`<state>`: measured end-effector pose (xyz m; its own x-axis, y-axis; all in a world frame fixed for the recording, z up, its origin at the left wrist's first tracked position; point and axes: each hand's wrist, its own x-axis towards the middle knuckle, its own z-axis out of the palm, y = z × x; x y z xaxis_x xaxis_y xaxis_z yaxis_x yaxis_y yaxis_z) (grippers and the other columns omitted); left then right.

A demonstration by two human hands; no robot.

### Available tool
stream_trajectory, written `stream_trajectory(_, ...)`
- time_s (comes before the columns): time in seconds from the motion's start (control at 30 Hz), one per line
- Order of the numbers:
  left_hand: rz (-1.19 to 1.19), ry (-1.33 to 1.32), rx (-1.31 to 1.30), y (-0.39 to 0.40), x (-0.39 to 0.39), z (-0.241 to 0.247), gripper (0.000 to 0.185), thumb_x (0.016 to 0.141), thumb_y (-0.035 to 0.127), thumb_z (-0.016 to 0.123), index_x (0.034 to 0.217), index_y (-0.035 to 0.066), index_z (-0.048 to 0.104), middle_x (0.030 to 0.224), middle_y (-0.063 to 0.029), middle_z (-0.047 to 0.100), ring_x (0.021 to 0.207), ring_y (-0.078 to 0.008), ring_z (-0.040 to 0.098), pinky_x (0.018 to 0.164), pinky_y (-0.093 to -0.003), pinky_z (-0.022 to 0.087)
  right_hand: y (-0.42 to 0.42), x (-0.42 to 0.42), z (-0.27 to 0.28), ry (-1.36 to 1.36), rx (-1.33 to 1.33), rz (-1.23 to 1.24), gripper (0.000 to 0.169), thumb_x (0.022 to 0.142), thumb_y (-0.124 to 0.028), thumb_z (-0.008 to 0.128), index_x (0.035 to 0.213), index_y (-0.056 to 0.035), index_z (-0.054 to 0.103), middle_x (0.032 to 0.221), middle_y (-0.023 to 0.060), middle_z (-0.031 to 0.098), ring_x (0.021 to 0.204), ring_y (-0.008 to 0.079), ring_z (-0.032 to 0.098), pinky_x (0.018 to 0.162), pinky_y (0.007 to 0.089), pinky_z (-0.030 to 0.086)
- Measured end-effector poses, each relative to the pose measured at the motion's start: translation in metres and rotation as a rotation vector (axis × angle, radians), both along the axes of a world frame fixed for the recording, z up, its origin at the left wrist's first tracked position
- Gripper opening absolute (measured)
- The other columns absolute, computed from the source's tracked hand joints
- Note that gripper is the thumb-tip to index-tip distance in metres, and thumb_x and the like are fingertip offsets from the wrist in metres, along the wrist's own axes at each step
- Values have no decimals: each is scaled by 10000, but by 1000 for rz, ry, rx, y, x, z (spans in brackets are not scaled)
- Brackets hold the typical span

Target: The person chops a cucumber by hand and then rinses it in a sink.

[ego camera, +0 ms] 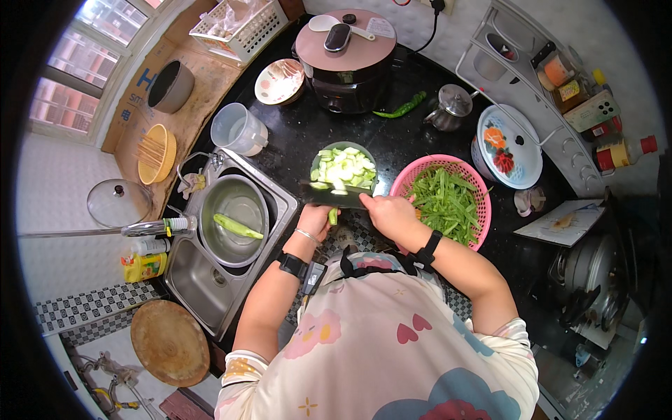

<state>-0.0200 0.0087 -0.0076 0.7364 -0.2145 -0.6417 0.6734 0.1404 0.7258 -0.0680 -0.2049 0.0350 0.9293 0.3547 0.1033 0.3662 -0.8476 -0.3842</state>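
My right hand (385, 212) grips a kitchen cleaver (334, 198), its dark blade lying sideways along the near side of a bowl. In my left hand (313, 220) is a short green piece of peeled gourd (333, 216), just below the blade. Pale green cut chunks (344, 167) fill the round bowl (350, 145); a few pieces show at the blade, blurred. Right of the cleaver, a pink plastic colander (485, 210) holds green vegetable strips (446, 202). The cleaver's handle is mostly hidden in my fingers.
At left, a metal basin (205, 231) holding a long peeled gourd (237, 226) sits in the sink (202, 283). Behind the bowl stand an electric pressure cooker (344, 63), a green chili (401, 106), a plastic jug (239, 128) and a metal teapot (450, 107). A lidded enamel basin (506, 147) is at right.
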Motion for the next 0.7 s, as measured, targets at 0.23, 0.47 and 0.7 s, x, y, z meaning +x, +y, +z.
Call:
stream_trajectory(0.23, 123, -48, -127, -3, -2, -13, 413, 919, 132, 595, 1315, 54, 506, 1267, -82, 564, 1106, -171, 556, 911, -311, 482, 8, -10, 19, -82, 48, 59, 321, 800, -105, 559, 1118, -98, 604, 657, 69, 598, 572, 264, 624, 483, 390, 488)
stream_trajectory(0.47, -223, -404, 412, 3, 7, -31, 485, 918, 162, 572, 1364, 20, 445, 1353, -91, 514, 1206, -201, 500, 1014, -333, 409, 6, -8, 9, -87, 46, 36, 313, 796, -106, 564, 1106, -98, 611, 655, 61, 602, 574, 256, 629, 486, 388, 494)
stream_trajectory(0.7, 5, -282, 70, -7, 0, -9, 338, 829, -22, 641, 1157, -33, 559, 1073, -106, 646, 1014, -176, 608, 890, -292, 469, -2, 6, -10, 13, -31, -62, 136, 827, -103, 516, 944, -83, 582, 676, 73, 619, 588, 258, 652, 473, 392, 506)
